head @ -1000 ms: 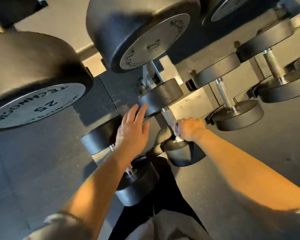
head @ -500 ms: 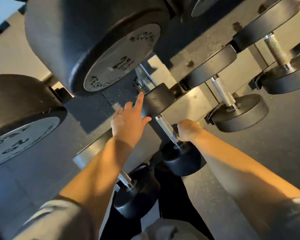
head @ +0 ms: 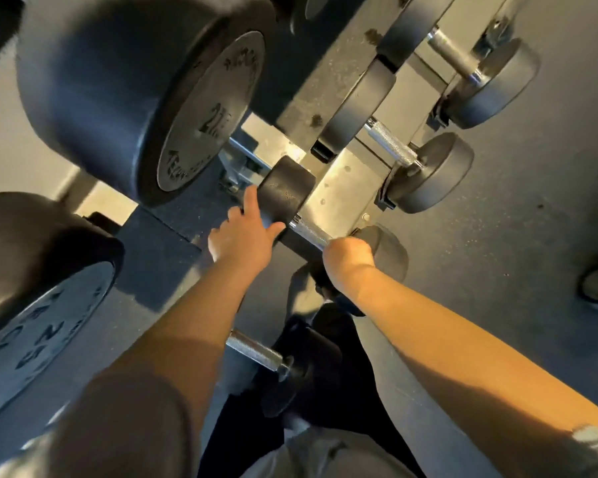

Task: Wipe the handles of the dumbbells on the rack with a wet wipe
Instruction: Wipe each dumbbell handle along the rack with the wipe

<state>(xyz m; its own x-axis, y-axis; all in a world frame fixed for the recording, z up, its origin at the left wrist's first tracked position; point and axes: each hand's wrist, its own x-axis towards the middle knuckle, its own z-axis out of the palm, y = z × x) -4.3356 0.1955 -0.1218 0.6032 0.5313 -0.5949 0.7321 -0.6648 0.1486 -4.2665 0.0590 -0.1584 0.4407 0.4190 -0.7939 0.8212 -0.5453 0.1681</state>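
Head view, looking down the rack (head: 342, 188). My left hand (head: 246, 236) rests flat, fingers straight, against the rear head of the small dumbbell (head: 285, 196); I read this as bracing, grip relaxed and holding nothing. My right hand (head: 347, 258) is curled round the near end of that dumbbell's knurled handle (head: 308, 232), next to the front head. The wet wipe itself does not show; I judge it is bunched inside the right grip, but I cannot confirm. Step in hand: wiping this handle. To do it well I would keep the left hand steady so the dumbbell cannot roll in its cradle, then slide the right grip along the full bare length toward the rear head, twisting so the underside of the knurling is covered too. Hard to make out: the underside of the handle, the right fingers, and the plate markings on the 2 large dumbbells at upper left, which are motion-blurred. Another handle (head: 254, 350) sits below, partly behind my left forearm.
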